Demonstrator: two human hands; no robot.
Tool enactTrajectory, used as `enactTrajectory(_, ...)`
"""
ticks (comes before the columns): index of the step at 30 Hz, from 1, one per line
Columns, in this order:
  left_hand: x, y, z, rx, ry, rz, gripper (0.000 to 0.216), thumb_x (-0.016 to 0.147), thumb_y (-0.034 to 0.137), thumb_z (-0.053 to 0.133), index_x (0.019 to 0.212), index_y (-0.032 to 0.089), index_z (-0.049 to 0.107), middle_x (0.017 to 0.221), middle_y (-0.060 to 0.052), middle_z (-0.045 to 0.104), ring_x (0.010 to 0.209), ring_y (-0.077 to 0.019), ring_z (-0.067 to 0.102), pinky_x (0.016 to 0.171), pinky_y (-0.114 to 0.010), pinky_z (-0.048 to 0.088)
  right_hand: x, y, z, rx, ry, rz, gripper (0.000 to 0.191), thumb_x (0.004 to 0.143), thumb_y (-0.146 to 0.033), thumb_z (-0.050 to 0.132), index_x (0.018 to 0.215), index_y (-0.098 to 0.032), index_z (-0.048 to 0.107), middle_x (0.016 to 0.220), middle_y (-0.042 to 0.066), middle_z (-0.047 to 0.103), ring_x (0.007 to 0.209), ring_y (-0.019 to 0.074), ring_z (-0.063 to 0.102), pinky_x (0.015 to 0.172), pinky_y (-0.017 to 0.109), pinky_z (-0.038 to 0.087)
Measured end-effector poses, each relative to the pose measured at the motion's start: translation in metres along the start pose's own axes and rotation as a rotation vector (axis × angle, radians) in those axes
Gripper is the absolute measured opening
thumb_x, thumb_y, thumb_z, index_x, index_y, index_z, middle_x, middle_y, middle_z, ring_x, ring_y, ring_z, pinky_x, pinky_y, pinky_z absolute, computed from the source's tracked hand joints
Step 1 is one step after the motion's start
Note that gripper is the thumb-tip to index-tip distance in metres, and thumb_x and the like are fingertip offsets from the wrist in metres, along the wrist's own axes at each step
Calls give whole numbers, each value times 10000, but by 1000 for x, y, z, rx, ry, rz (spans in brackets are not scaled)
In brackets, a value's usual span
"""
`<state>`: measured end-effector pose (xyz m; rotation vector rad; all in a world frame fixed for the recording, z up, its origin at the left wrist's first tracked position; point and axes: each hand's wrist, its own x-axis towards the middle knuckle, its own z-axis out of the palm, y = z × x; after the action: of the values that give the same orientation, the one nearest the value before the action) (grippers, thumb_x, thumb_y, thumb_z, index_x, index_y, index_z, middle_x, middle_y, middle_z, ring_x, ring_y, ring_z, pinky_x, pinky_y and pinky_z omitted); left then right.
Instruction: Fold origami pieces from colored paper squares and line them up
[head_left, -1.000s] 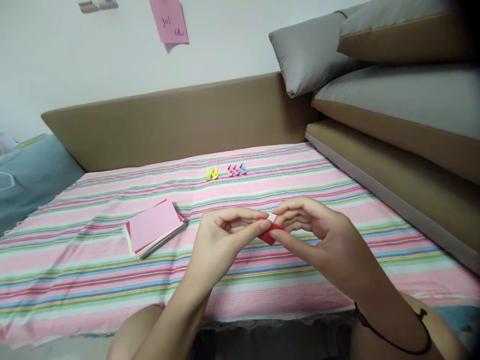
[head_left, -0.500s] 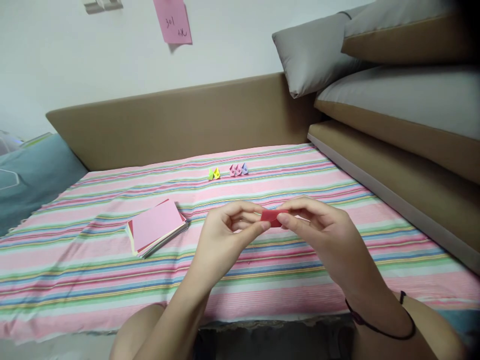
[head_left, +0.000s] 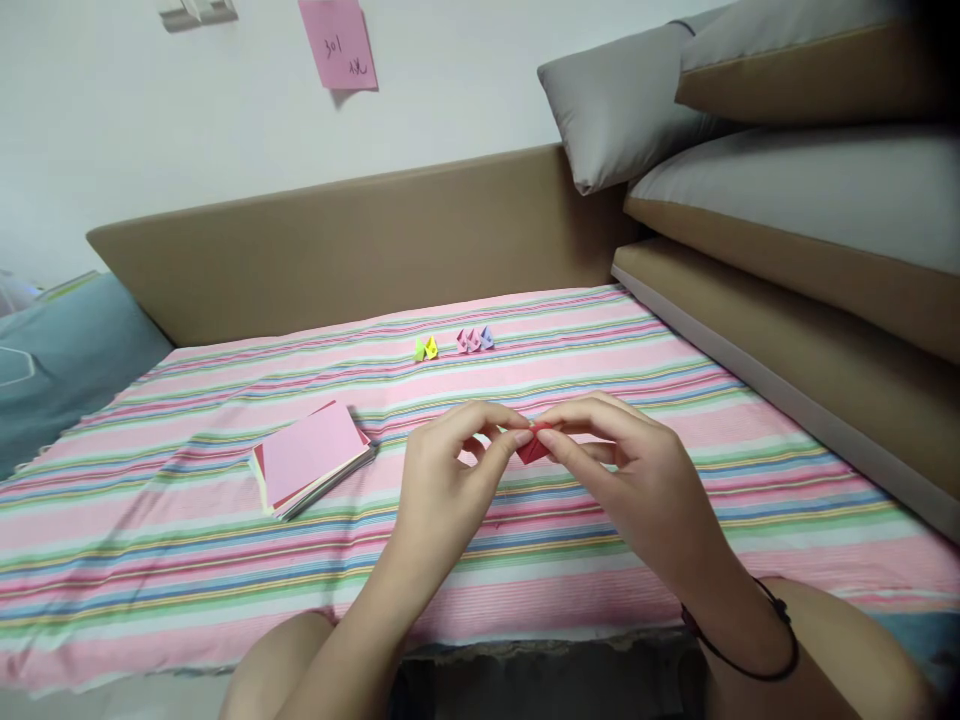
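A small piece of folded red paper [head_left: 533, 449] is held up between my two hands, above the striped cloth. My left hand [head_left: 457, 470] pinches its left side with thumb and forefinger. On the other side, my right hand [head_left: 630, 460] grips the paper the same way, thumb toward me. The fingertips cover part of the folds. Farther back stand small folded paper pieces: a yellow-green pair [head_left: 426, 348] and a row of pink and violet ones [head_left: 475, 340].
A stack of coloured paper sheets [head_left: 315, 455], pink on top, lies on the striped cloth [head_left: 225, 540] at left. Grey-brown cushions [head_left: 795, 200] are piled on the right. Behind is a brown backrest [head_left: 360, 260]; a blue-green cushion [head_left: 75, 360] sits at far left.
The red paper has turned from a flat strip to a smaller, angled shape between my fingers. Both hands have drawn slightly closer together, and the right hand has shifted left.
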<state>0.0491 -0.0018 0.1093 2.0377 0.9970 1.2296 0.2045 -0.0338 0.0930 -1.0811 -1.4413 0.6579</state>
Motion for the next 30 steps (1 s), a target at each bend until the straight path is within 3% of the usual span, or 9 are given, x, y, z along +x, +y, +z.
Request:
enactTrajectory(4,0,1,3,-18,6,-22,70,849,159,613,789,175,644,762,18,687,683,-98,656,585,-189,512,-1,2,3,97,66,43,68,828,-191,635,895,-193,650,875,9,673,774,133,694,741,258,608)
enactTrajectory(8,-1,3,4,88,-6,80,46,840,203,636,877,178,644,867,10,687,669,-73,628,543,-162,503,-1,3,3,-14,77,-82,87,818,-156,626,890,-183,667,907,19,665,870,142,673,813,266,593)
enactTrajectory(17,-5,2,7,225,41,267,87,860,111,570,879,161,638,871,-6,680,786,-78,624,691,-165,540,-5,1,8,-279,166,-224,150,783,-100,605,911,-175,626,874,17,667,821,158,655,786,326,572)
enactTrajectory(24,-4,4,9,216,45,218,105,845,99,558,895,158,629,851,-2,665,700,-63,620,612,-147,540,-5,-2,11,-279,176,-219,115,799,-116,594,890,-182,615,854,10,654,797,150,652,766,313,578)
enactTrajectory(30,-4,7,6,129,59,138,118,815,75,555,863,163,618,860,2,651,703,-71,631,598,-152,549,-3,-1,9,-27,129,-72,101,815,-142,590,889,-196,634,890,12,646,856,145,663,755,260,600)
